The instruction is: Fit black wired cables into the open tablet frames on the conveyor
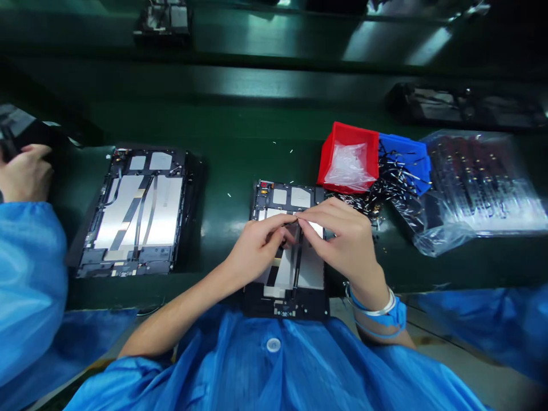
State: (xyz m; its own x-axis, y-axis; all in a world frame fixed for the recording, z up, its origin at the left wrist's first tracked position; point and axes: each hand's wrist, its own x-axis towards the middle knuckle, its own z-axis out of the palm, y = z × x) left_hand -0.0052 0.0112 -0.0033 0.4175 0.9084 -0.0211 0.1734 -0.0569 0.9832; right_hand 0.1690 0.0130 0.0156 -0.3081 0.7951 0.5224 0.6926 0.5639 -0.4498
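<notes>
An opened tablet (pixel 310 271) with its silver inner plate, black frame and ribbon cables bare lies before me at the table's front edge. Over its middle, my left hand (pixel 259 245) and my right hand (pixel 346 234) meet fingertip to fingertip. Both are closed in a pinch on a thin dark strip (pixel 291 223), mostly hidden by the fingers; its exact kind cannot be made out. A blue wrist strap (pixel 396 315) circles my right wrist. My fingers cover part of the tablet's upper half.
Another opened tablet (pixel 166 211) lies on a dark stack at left, near a co-worker's hand (pixel 25 174). To the right are a red bin (pixel 329 154) with clear plastic pieces, a blue bin (pixel 422 165) with black strips spilling out, and a clear plastic tray (pixel 505 211).
</notes>
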